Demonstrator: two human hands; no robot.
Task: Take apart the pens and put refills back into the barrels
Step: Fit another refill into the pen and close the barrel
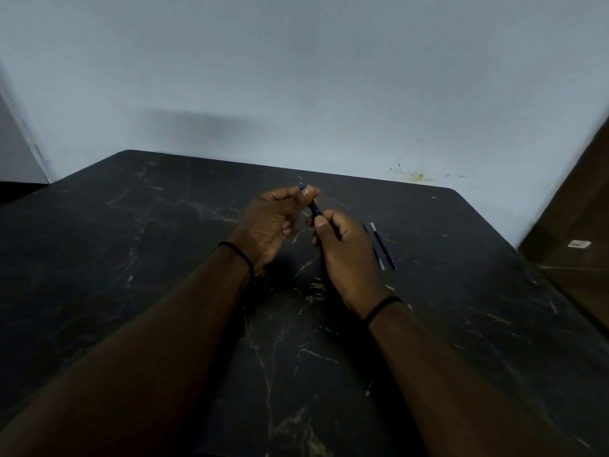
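A dark pen [314,208] with a blue tip is held above the middle of the black marble table [164,258]. My left hand [275,222] pinches its tip end between thumb and forefinger, where the blue point sticks out. My right hand [346,258] grips the barrel's lower end, which is hidden in the fist. Two thin blue pens or refills [380,247] with silver ends lie side by side on the table just right of my right hand.
A pale wall runs behind the table's far edge. A brown wooden panel [580,225] stands at the right, close to the table's right edge. Both wrists wear black bands.
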